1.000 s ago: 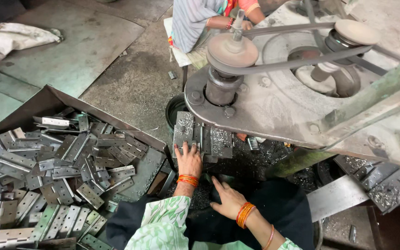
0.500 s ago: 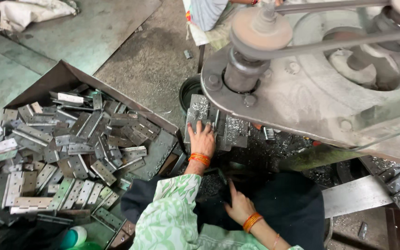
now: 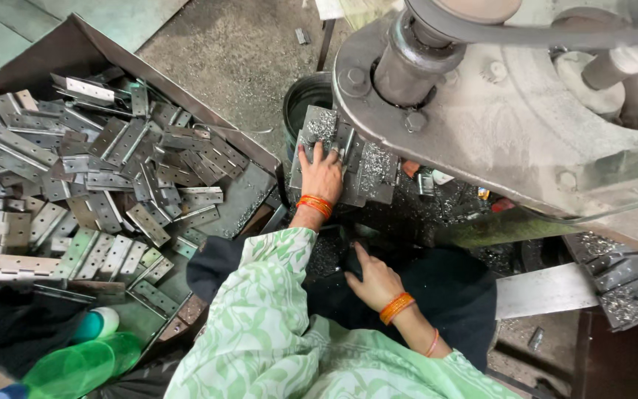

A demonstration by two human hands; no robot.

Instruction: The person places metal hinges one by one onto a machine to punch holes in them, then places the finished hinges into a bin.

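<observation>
Pressing flat on the machine plate [image 3: 348, 159], open left hand [image 3: 322, 174].

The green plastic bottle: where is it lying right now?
The green plastic bottle lies at the head view's bottom left, below the tray of metal hinges.

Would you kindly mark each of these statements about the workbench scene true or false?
1. The left hand rests flat on the grey metal plate under the machine. True.
2. The right hand holds a hammer. False: it lies on dark cloth, and no tool shows.
3. The grey metal hinges lie heaped in a tray at the left. True.
4. The green plastic bottle stands on the machine. False: it lies at the lower left.
</observation>
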